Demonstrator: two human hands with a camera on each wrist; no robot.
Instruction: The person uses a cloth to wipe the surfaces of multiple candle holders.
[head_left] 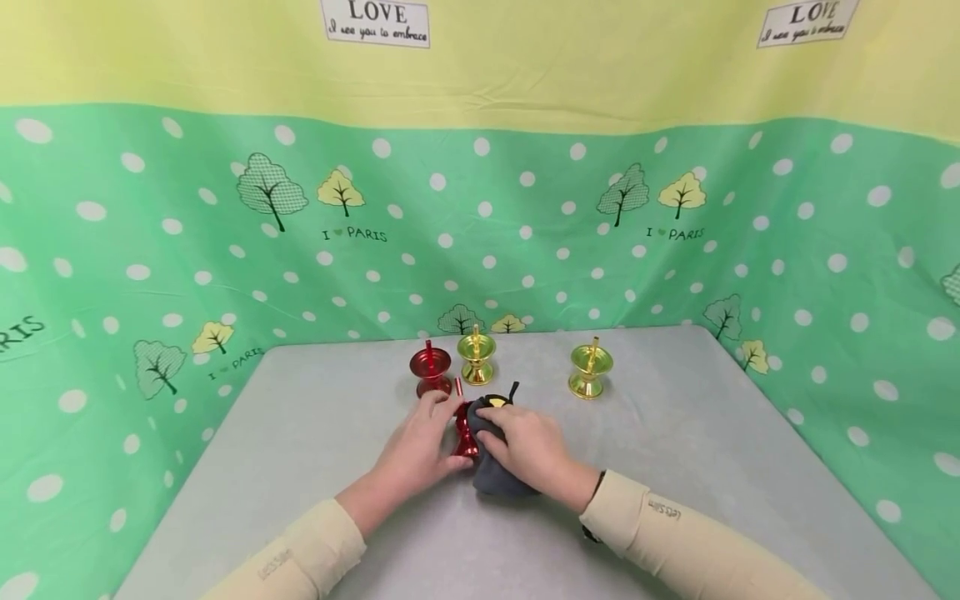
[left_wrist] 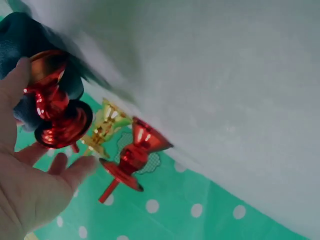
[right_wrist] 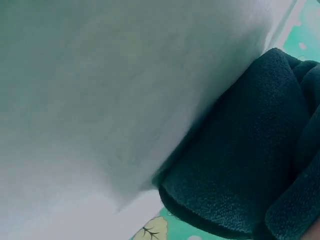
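Note:
My left hand (head_left: pixel 411 450) holds a shiny red candle holder (head_left: pixel 466 440) between thumb and fingers, the thumb low at its base. A thin red post rises from its dish. My right hand (head_left: pixel 534 448) grips a dark grey cloth (head_left: pixel 501 482), which lies against the right side of that holder. A black strap (head_left: pixel 513 390) and a bit of yellow show at the cloth's top. In the right wrist view the plush cloth (right_wrist: pixel 235 150) hides most of the hand. The left wrist view shows the held candle holder (left_wrist: pixel 52 107) with cloth behind it.
A second red candle holder (head_left: pixel 431 364) stands just beyond my left fingers, with a gold one (head_left: pixel 477 348) beside it. Another gold candle holder (head_left: pixel 591 362) stands farther right. The grey table (head_left: pixel 315 400) meets a green dotted curtain (head_left: pixel 525 208) at its back and sides.

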